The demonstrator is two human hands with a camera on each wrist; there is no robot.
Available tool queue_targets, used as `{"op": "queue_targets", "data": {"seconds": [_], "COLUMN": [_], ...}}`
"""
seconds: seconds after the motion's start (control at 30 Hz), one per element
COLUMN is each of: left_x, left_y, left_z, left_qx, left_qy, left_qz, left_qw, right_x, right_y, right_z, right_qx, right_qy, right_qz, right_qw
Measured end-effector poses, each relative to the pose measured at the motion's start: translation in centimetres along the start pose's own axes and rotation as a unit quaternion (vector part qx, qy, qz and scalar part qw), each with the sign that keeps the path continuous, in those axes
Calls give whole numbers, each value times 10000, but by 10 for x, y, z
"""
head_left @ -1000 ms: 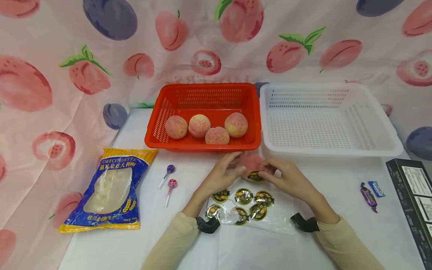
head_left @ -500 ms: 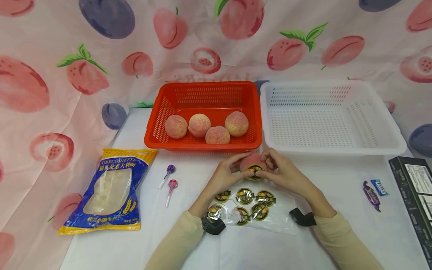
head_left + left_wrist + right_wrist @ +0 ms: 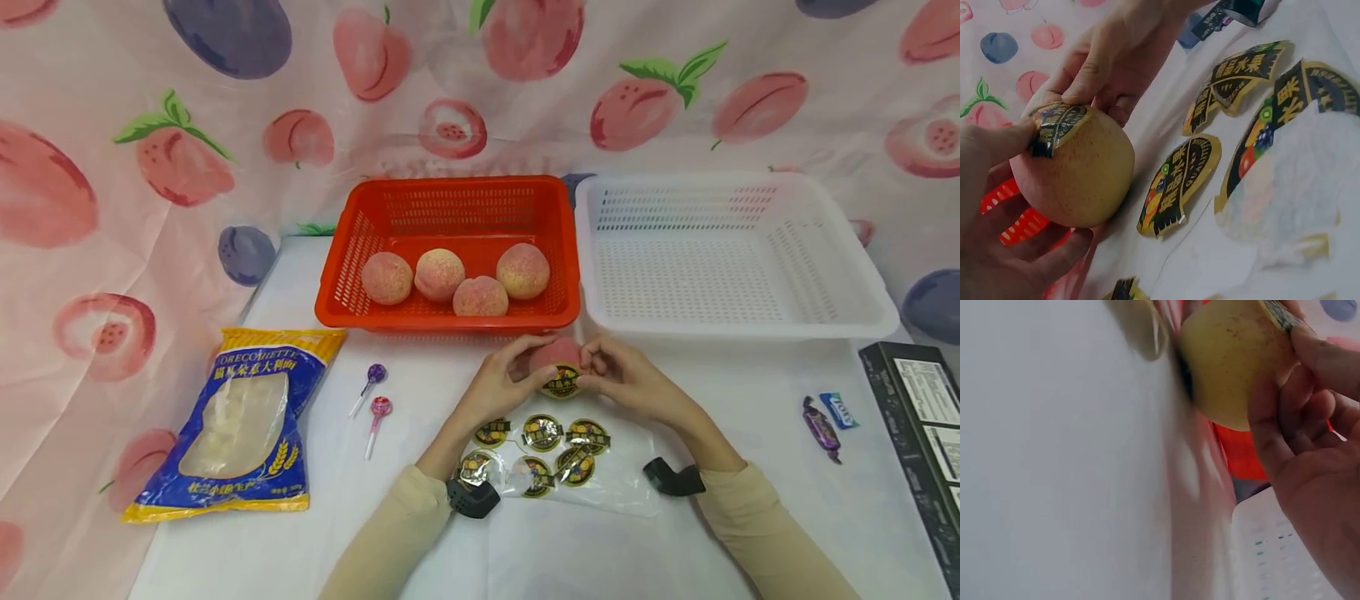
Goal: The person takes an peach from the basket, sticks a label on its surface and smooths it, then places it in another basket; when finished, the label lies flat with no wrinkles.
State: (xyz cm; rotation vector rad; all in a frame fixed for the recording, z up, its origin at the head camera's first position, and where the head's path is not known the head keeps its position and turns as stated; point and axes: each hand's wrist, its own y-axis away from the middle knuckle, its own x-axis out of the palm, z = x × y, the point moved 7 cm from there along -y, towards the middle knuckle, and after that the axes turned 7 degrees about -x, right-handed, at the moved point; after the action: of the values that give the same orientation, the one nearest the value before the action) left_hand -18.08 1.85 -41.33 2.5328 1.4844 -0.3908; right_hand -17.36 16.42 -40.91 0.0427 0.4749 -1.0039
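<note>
Between both hands a peach [image 3: 553, 353] stands close over the table, just in front of the red basket. A round black-and-gold sticker [image 3: 1060, 128] lies across its skin on the side facing me. My left hand [image 3: 498, 383] holds the peach from the left, thumb at the sticker's edge and fingers spread around the fruit. From the right, my right hand [image 3: 637, 379] grips it with curled fingers, and its thumb presses by the sticker's other edge. Below the peach lies a clear sheet [image 3: 615, 483] bearing several more such stickers [image 3: 1179, 184].
Several peaches [image 3: 439, 275] sit in the red basket [image 3: 450, 323] behind. A white basket [image 3: 738, 327] stands right of it. At left are a blue pasta bag [image 3: 232, 425] and two lollipops [image 3: 381, 407]; at right, two wrapped candies [image 3: 822, 429] and a black box [image 3: 911, 433].
The right hand's fingers have closed in around the peach. Both thumbs came together over the sticker, then moved apart to its edges, so more of its face shows. The head view has shifted slightly.
</note>
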Motion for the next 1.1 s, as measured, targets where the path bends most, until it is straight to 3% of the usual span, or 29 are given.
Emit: {"op": "queue_targets", "data": {"seconds": [0.13,0.3,0.53,0.63,0.8,0.97,1.1], "left_x": [0,2,5,2,-6,-5,2], "left_y": [0,-1,-6,-7,1,1,1], "left_z": [-4,-1,21,22,2,3,8], "left_qx": [44,-24,24,172,301,309,156], "left_qy": [11,-35,-137,-249,-199,-56,143], "left_qz": [-35,2,36,37,260,558,488], "left_qw": [10000,10000,9999,9995,9990,9979,9986], "right_x": [1,2,2,1,1,2,3], "right_y": [2,2,4,4,2,1,5], "right_z": [-7,-11,-22,-36,-52,-55,-55], "right_qx": [301,727,965,869,607,379,127], "right_qy": [-322,-106,-779,-971,-1168,-1382,-1500], "right_qz": [-105,-494,-370,-272,-172,-23,-35], "right_qw": [9990,9961,9916,9911,9911,9897,9886]}}
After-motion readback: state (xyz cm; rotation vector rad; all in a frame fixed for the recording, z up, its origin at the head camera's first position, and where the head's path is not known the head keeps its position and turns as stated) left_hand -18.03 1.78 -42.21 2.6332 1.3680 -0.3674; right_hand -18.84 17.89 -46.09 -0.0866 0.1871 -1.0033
